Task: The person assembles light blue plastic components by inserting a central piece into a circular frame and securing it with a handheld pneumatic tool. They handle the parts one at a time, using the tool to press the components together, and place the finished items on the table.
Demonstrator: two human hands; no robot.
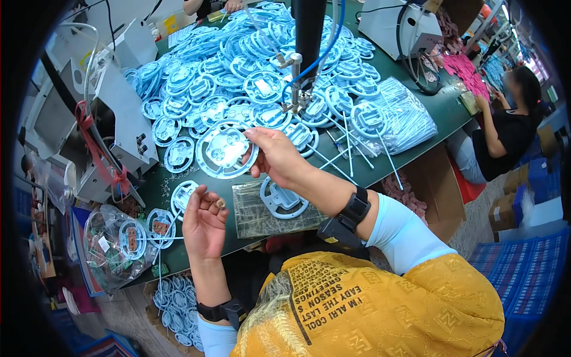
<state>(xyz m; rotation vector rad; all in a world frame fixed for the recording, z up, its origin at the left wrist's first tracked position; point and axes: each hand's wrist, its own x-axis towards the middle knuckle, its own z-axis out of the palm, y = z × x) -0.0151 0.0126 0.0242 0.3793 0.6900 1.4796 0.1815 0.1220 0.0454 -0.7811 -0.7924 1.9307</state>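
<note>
Person at a green workbench (443,113), loading a light-blue round plastic frame (226,150).
Right hand (275,156) pinches the frame's rim, just left of the hanging screwdriver (299,83). Left hand (204,221), below the frame, loosely cups a small beige piece (220,203), apparently to be fitted next.

clear bag (116,247) of parts, left edge | brown cartons (505,211), right floor | clear bagged bundle (404,116), table right

Round light-blue plastic frame (226,152) with white moulded centre, held tilted above green bench (440,113), pinched at its right rim by right hand (275,156). Small pale part (220,203) sits between left hand (203,223) fingertips, just below frame.
</note>
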